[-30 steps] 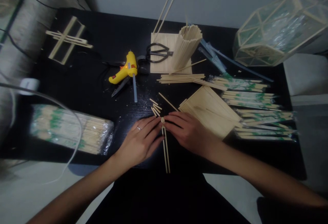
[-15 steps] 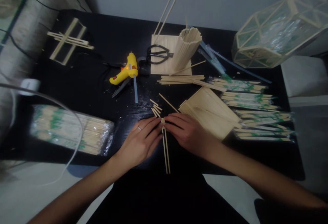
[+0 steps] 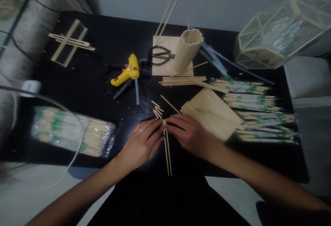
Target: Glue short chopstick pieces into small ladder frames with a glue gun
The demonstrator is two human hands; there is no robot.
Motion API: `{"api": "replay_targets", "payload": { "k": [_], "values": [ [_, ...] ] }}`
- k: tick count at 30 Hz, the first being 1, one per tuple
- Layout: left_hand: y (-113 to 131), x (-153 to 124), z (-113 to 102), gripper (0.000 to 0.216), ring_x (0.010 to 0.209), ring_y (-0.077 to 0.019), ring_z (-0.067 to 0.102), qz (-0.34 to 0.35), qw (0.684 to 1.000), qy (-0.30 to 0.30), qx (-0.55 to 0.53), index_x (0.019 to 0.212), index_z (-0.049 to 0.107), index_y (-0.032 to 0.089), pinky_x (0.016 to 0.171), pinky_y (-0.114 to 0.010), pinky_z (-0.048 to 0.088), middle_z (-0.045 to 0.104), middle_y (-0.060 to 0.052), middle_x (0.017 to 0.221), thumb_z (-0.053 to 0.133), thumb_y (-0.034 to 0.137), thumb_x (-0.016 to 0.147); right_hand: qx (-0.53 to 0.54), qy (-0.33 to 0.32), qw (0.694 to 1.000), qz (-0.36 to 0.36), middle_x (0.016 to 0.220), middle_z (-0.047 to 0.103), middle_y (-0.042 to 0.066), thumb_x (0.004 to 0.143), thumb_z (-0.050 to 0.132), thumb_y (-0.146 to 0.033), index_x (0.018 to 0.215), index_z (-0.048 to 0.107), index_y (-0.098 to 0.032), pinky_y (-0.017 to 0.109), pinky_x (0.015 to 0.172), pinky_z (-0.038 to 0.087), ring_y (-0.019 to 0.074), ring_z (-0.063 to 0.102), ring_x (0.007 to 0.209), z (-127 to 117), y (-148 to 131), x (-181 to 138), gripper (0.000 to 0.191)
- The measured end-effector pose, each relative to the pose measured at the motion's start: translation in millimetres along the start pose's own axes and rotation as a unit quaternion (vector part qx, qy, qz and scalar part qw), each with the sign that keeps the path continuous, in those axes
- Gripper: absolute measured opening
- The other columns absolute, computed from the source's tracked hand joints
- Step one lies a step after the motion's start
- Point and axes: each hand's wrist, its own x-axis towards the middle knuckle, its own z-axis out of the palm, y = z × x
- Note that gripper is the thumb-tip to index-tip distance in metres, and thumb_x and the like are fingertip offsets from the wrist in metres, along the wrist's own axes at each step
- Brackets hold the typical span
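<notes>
Two long bamboo sticks (image 3: 168, 153) lie side by side on the black table (image 3: 103, 98), pointing toward me, with a small cross piece at their far end. My left hand (image 3: 142, 143) lies flat to their left, a ring on one finger, fingertips pressed against that far end. My right hand (image 3: 188, 134) lies flat on the other side, its fingertips meeting the same spot. Several short stick offcuts (image 3: 157, 109) sit just beyond my fingers.
A yellow glue gun (image 3: 126, 73) and black scissors (image 3: 159, 54) lie mid-table. A stick-built cup (image 3: 188, 48) stands on a flat panel, another panel (image 3: 213, 114) lies beside my right hand. Wrapped chopsticks (image 3: 254, 108) are at right, a bag of them (image 3: 69, 133) at left, a faceted frame (image 3: 281, 29) far right.
</notes>
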Motion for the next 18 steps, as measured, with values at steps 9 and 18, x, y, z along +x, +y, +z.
{"api": "replay_targets", "payload": {
  "k": [9, 18],
  "values": [
    [-0.5, 0.6, 1.0, 0.029, 0.127, -0.0304, 0.066, -0.010, 1.000, 0.011, -0.013, 0.130, 0.068, 0.014, 0.103, -0.049, 0.057, 0.070, -0.015, 0.136, 0.064, 0.019, 0.101, 0.046, 0.029, 0.998, 0.014, 0.114, 0.078, 0.012, 0.101, 0.058, -0.007, 0.113, 0.076, -0.013, 0.042, 0.096, 0.062, 0.0246, 0.070, 0.111, 1.4, 2.2, 2.1, 0.023],
    [0.1, 1.8, 2.2, 0.035, 0.127, -0.0293, 0.067, -0.022, 1.000, 0.010, -0.017, 0.135, 0.065, 0.015, 0.105, -0.048, 0.057, 0.071, -0.015, 0.136, 0.062, 0.016, 0.101, 0.114, 0.007, 0.989, 0.090, 0.112, 0.078, 0.009, 0.101, 0.064, -0.015, 0.114, 0.074, -0.017, 0.045, 0.102, 0.057, 0.0238, 0.068, 0.112, 3.3, 2.4, 2.8, 0.017]
  ]
}}
